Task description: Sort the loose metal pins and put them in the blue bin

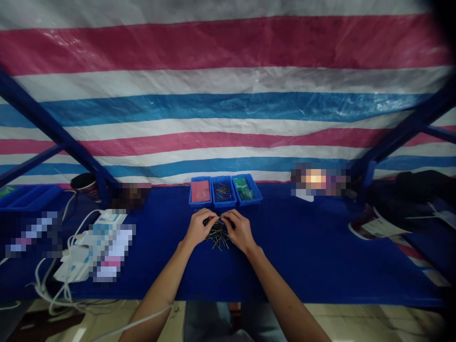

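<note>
Blue trays (223,204): twelve o'clock
Left hand (202,227), right hand (239,228): pinching, probably, one thin rod (221,217)
Rod pile (219,238): six o'clock

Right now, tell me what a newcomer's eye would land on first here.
Probably the sheet, its bold red, white and blue stripes spanning the background. Next, the left hand and right hand, fingertips close together over a heap of thin rods on the blue table. Just beyond them, three blue bins sit side by side.
</note>
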### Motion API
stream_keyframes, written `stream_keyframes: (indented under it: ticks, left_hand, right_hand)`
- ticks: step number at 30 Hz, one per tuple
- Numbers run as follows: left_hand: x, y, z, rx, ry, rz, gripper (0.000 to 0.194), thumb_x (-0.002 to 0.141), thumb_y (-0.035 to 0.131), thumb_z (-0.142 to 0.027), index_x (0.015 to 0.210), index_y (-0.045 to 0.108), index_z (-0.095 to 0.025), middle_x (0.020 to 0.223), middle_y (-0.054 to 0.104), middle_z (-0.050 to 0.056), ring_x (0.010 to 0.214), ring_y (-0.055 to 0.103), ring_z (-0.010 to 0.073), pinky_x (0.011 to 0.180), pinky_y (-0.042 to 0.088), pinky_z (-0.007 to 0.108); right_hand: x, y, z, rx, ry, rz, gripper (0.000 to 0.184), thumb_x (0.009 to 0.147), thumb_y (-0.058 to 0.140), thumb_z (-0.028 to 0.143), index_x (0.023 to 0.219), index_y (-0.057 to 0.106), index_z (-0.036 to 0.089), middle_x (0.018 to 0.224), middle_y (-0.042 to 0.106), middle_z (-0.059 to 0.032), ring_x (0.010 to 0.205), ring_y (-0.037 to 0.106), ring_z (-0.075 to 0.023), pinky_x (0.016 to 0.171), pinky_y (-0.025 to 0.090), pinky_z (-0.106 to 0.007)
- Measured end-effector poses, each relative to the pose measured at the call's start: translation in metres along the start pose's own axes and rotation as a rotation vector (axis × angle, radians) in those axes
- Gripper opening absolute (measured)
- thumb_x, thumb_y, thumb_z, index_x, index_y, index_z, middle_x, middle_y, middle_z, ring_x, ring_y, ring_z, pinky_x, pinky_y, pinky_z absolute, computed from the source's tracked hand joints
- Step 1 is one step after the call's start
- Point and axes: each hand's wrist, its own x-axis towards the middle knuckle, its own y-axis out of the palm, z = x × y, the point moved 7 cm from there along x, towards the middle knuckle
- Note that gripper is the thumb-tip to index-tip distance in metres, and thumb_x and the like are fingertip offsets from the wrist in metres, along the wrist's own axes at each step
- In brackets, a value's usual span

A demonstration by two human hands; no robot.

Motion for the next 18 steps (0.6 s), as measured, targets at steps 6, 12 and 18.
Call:
stream_keyframes:
  ticks: [6,12,18]
  left_hand:
    - [0.0,0.0002,-0.0007,-0.015,-0.001,0.0,0.016,0.094,0.062,-0.028,0.085,0.07,-0.017,0.08,0.069,0.006,0.076,0.063,0.0177,0.074,0.049,0.031]
    - [0.0003,-0.0001,-0.0019,-0.019,0.012,-0.006,0.017,0.093,0.062,-0.028,0.085,0.071,-0.017,0.081,0.07,0.007,0.076,0.064,0.0182,0.074,0.051,0.031]
    - [0.0009,0.0002,-0.0024,-0.025,0.005,0.001,0.016,0.093,0.063,-0.028,0.085,0.072,-0.017,0.082,0.071,0.007,0.077,0.065,0.018,0.075,0.051,0.031]
  right_hand:
    - [0.0008,0.0008,-0.0005,-0.006,0.006,0.015,0.022,0.099,0.049,0.021,0.109,0.069,0.024,0.096,0.068,-0.0048,0.087,0.065,-0.0178,0.082,0.051,-0.029]
    - [0.0015,0.0,0.0005,-0.013,0.019,0.027,0.021,0.1,0.048,0.024,0.103,0.069,0.023,0.092,0.067,-0.0049,0.082,0.065,-0.0175,0.078,0.051,-0.029]
    - [0.0016,0.0009,-0.003,-0.03,0.043,0.04,0.022,0.101,0.047,0.028,0.092,0.066,0.022,0.085,0.065,-0.0044,0.077,0.062,-0.0171,0.072,0.047,-0.028]
